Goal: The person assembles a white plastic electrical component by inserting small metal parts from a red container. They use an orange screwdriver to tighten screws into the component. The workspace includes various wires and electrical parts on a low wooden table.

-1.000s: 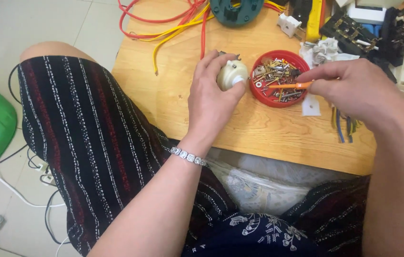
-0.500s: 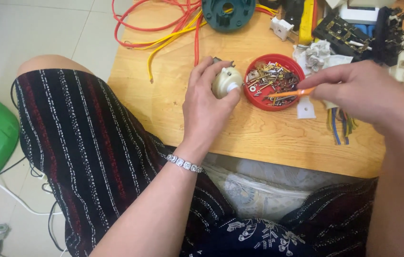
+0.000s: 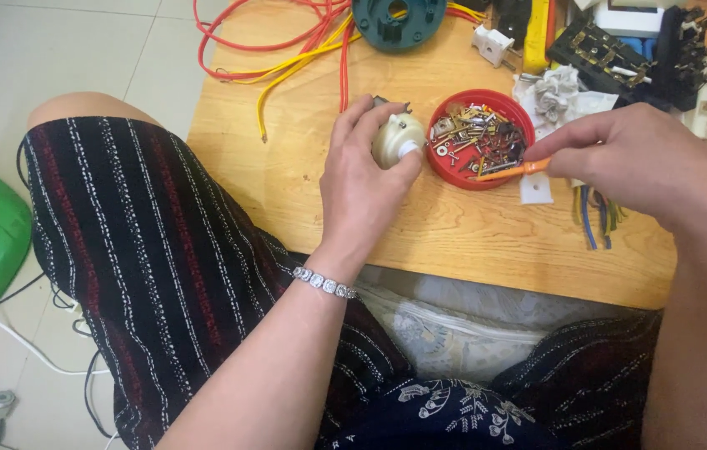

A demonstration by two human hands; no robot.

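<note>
Barely any shift since before: cream round part (image 3: pixel 398 139) stays at upper centre over the wooden table (image 3: pixel 303 183), pinched in my left hand (image 3: pixel 362 187) fingertips, face turned up for access. My right hand (image 3: pixel 645 162) pinches an orange screwdriver (image 3: pixel 513 172), tip over the red bowl of screws (image 3: pixel 477 137), presumably picking hardware.

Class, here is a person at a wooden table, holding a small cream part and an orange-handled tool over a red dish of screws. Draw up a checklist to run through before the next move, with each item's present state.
1. Left hand has a firm hold on the cream round part: ok, fingers wrap around it.
2. Right hand grips the orange-handled tool: ok.
3. Tool tip is over the red dish: ok.
4. Tip has picked up a screw: cannot tell, too small.
5. Dish sits fully on the table: ok.
6. Red and yellow wires lie away from both hands: ok.
</note>
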